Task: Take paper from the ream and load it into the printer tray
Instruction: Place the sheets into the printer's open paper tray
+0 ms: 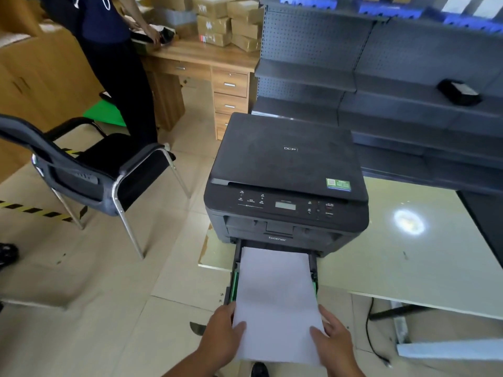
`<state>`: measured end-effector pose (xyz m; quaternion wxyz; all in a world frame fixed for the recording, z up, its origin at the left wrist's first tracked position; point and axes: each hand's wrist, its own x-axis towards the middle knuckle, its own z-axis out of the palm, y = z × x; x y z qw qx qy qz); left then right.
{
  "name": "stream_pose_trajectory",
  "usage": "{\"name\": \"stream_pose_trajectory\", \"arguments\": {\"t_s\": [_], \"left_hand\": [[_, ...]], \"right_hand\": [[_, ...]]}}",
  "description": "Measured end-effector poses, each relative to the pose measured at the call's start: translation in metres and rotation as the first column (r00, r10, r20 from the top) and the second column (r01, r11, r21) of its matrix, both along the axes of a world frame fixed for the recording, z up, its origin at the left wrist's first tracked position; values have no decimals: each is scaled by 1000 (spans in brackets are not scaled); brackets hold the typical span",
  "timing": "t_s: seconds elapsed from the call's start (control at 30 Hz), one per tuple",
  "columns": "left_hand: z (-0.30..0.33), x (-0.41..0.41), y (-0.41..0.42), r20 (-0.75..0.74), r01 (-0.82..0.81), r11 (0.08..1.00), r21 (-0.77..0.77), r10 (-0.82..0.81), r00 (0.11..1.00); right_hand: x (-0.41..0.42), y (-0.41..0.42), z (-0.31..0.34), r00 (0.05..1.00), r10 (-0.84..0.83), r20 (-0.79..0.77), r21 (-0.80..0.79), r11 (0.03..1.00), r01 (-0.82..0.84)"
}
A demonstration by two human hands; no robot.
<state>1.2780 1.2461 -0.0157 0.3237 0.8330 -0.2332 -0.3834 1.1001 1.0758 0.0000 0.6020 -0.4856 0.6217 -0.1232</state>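
Both hands were clamped on the paper stack [275, 303]: left hand [220, 338] at its left edge, right hand [333, 340] at its right. Ahead of them, the sheets were laid into the pulled-out printer tray [235, 270], under the black printer [285, 180].

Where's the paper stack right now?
Head view, bottom centre: the paper stack lies half inside the pulled-out tray, held by left hand and right hand.
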Motion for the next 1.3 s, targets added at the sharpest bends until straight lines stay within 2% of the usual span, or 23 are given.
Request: {"name": "stream_pose_trajectory", "arguments": {"t_s": [0.33, 0.73, 0.8, 0.97, 1.03, 1.1, 1.17, 1.3], "left_hand": [[5, 15, -12, 135, -3, 999, -41, 9, 991], [-4, 17, -7, 146, -93, 995, 34, 87, 985], [-4, 18, -8, 156, -99, 995, 33, 92, 983], [-2, 20, -14, 167, -101, 994, 28, 95, 981], [-3, 21, -17, 182, -100, 995, 5, 97, 978], [-5, 21, -21, 189, -113, 994, -11, 113, 976], [-6, 20, -25, 184, -113, 993, -11, 113, 976], [-10, 17, -30, 159, -99, 995, 16, 95, 983]], "right_hand": [[32, -25, -12, 998, 61, 31, -20, 998, -61], [62, -53, -34, 998, 57, -10, -75, 995, -58], [61, -53, -39, 996, 76, -43, -93, 993, -79], [57, -47, -40, 957, 245, -154, -160, 950, -269], [51, -46, -35, 913, 271, -304, -311, 878, -364], [41, -48, -31, 879, 201, -433, -439, 804, -400], [30, -49, -31, 869, 173, -463, -413, 826, -384], [17, -48, -37, 848, 232, -477, -353, 833, -426]]}}
